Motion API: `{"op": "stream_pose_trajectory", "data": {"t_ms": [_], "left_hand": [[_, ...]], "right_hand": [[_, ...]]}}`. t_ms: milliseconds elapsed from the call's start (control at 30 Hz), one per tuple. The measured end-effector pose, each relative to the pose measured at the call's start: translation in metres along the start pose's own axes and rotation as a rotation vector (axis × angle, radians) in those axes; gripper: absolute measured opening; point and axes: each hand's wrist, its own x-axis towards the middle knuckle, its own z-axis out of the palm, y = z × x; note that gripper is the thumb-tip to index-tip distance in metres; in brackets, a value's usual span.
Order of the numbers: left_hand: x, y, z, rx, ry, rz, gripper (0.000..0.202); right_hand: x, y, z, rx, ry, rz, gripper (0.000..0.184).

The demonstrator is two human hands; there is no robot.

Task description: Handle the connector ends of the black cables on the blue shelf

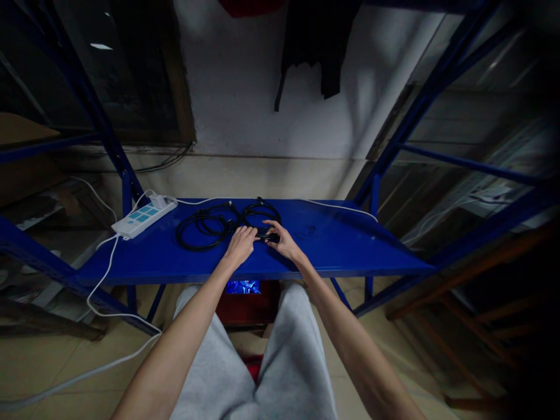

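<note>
Several coils of black cable (pixel 199 247) lie on the blue shelf (pixel 345 245), in front of me and slightly left of the middle. My left hand (pixel 242 244) is closed on a bundle of black cable at the near side of the coils. From the right, my right hand (pixel 282 240) curls its thumb and fingers round the other end of the same bundle. Between the hands a short stretch of the cable (pixel 263 232) shows. Another coil (pixel 272 209) rests just behind my fingers.
A white power strip (pixel 146 216) with blue sockets sits at the shelf's left end, a plug in it. Its white cord (pixel 105 280) hangs over the left edge. Blue uprights (pixel 375 195) frame the shelf. Below it, a lit screen (pixel 243 287) shows between my knees.
</note>
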Motion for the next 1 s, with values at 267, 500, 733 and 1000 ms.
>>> {"op": "stream_pose_trajectory", "data": {"t_ms": [267,500,733,1000], "left_hand": [[0.000,0.001,0.000,-0.023,-0.017,-0.006,0.016],[0.001,0.003,-0.005,-0.048,-0.058,-0.012,0.020],[0.001,0.000,-0.005,-0.057,-0.083,-0.003,0.019],[0.005,-0.001,-0.003,-0.076,-0.107,0.011,0.019]], "right_hand": [[0.002,-0.002,0.001,0.105,0.050,0.046,0.058],[0.004,0.000,0.001,0.197,0.047,0.145,0.042],[0.006,-0.008,0.001,0.154,0.033,0.156,0.024],[0.006,-0.011,-0.001,0.015,0.047,0.146,0.017]]}}
